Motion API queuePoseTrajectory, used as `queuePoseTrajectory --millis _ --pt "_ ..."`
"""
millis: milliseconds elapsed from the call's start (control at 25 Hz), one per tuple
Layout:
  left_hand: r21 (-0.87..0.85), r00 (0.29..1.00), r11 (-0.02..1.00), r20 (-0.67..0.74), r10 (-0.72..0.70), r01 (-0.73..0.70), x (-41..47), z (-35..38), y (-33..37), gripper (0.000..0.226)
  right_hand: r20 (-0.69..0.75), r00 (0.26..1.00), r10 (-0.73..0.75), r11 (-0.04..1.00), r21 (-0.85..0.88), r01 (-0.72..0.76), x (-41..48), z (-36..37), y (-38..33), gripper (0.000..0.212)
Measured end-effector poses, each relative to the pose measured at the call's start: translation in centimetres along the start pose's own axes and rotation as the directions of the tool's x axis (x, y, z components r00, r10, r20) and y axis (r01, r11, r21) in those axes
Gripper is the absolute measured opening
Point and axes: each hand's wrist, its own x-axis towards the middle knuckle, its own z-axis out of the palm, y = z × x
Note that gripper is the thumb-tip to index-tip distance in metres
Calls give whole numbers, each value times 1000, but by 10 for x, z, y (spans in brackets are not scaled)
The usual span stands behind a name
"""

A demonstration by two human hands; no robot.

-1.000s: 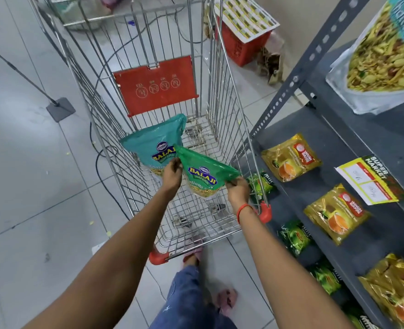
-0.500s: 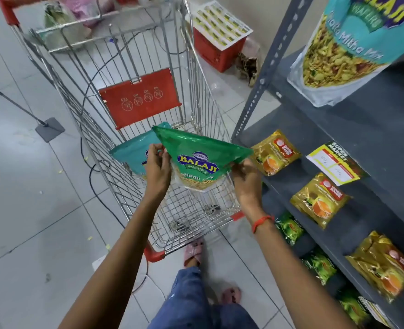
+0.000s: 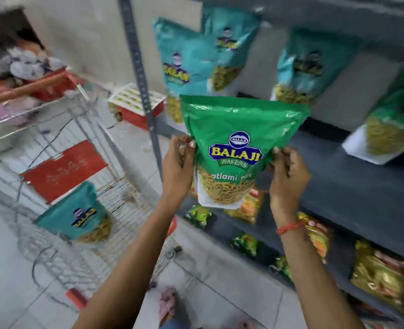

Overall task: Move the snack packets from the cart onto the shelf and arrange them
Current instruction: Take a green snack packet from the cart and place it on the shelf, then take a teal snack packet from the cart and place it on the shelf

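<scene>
Two hands hold up a green snack packet (image 3: 237,148) in front of the grey shelf (image 3: 353,186); the left hand (image 3: 177,162) pinches its left edge with closed fingers (image 3: 184,144), and the right hand (image 3: 288,172) pinches its right edge the same way; the packet stands upright in the air, not touching the shelf; three teal packets (image 3: 186,65) and another green one (image 3: 395,124) stand on the shelf behind it; one teal packet (image 3: 77,214) sits in the wire cart (image 3: 115,200) on the left; small yellow packets (image 3: 376,276) lie on a lower shelf.
</scene>
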Motion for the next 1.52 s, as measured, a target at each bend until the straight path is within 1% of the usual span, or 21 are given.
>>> queuePoseTrajectory --millis 80,120,200,280,400,480,560,640,720,800,920,1000,1040,1080,1120,1200,1240,1280,1320,1440,1520 --pt "-86 997 996 81 10 -3 -13 62 19 6 -114 993 36 995 102 -24 24 -58 1 19" --pt "-129 992 992 125 2 14 -21 92 27 8 -170 984 48 993 118 -28 35 -86 3 20" --pt "-158 980 987 201 1 32 -36 148 42 10 -276 959 65 994 98 -39 53 -139 8 18" --pt "-151 969 988 249 -4 43 -46 192 51 9 -344 936 75 995 94 -45 68 -181 13 18" --pt "-181 953 981 302 -12 70 -48 248 67 13 -399 916 50 996 93 -13 98 -226 14 15" --pt "-192 943 979 333 0 68 -44 283 80 7 -425 904 47 994 113 2 122 -248 15 15" --pt "-175 932 982 363 4 64 -37 316 91 4 -455 887 78 990 143 -13 144 -264 18 18" --pt "-118 932 993 362 15 29 -30 342 98 16 -471 872 136 982 180 -56 164 -276 24 18" --pt "-94 931 995 357 75 -44 -26 364 97 27 -463 870 170 974 214 -76 178 -286 31 23" --pt "-52 932 996 353 86 -72 -26 378 93 31 -447 874 192 970 219 -101 184 -291 41 24" --pt "-71 935 996 348 69 -47 -29 385 85 25 -409 882 233 961 234 -145 181 -296 47 21" --pt "-95 931 995 361 52 -19 -32 384 84 21 -421 882 210 971 198 -136 178 -294 44 9" --pt "-94 929 996 369 33 2 -34 383 85 23 -448 877 172 982 143 -120 174 -290 42 11" --pt "-87 926 996 376 14 20 -38 379 87 26 -487 865 119 993 76 -94 167 -283 37 24" --pt "-79 923 997 385 8 25 -44 373 88 30 -514 857 29 999 -2 -35 157 -274 33 34" --pt "-85 924 996 378 63 -33 -58 354 88 38 -504 844 -184 978 -181 105 134 -245 23 41" --pt "-104 927 991 359 111 -79 -64 342 87 41 -458 850 -259 957 -238 163 121 -226 18 41" --pt "-127 931 985 331 154 -118 -70 328 86 43 -409 863 -297 944 -262 200 111 -208 19 40" --pt "-145 940 980 295 175 -137 -72 312 84 43 -361 884 -298 942 -261 211 102 -188 19 41" --pt "-151 986 983 108 124 -106 -66 245 62 41 -160 966 -202 963 -214 166 69 -112 25 40" --pt "-117 998 991 -41 54 -59 -54 191 34 41 7 986 -165 970 -178 164 40 -53 30 40"
